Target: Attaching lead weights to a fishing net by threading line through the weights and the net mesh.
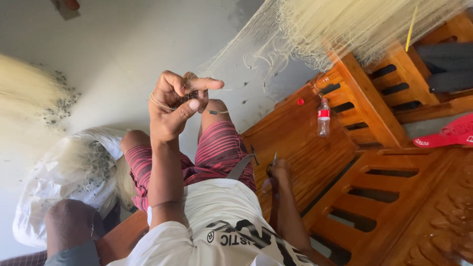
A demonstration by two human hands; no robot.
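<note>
- Looking down from the head camera, the left hand (173,106) is raised in front of the knees, its fingers (204,83) curled shut around pale line and a dark patch of fishing net (315,27), thumb pressed against the forefinger.
- The net hangs from the upper right, draped over the wooden bench (315,148), and runs down to that hand; more of it lies bunched at the left edge.
- The right hand (277,172) rests low on the bench seat, closed on a small tool (274,158); whether it is a blade or a needle I cannot tell.
- Risks, as I judge them: line looped round the left palm could bite if the net pulls taut; loose mesh could snag the bench slats; a plastic bottle (323,117) near the net could be tipped by a tug.
</note>
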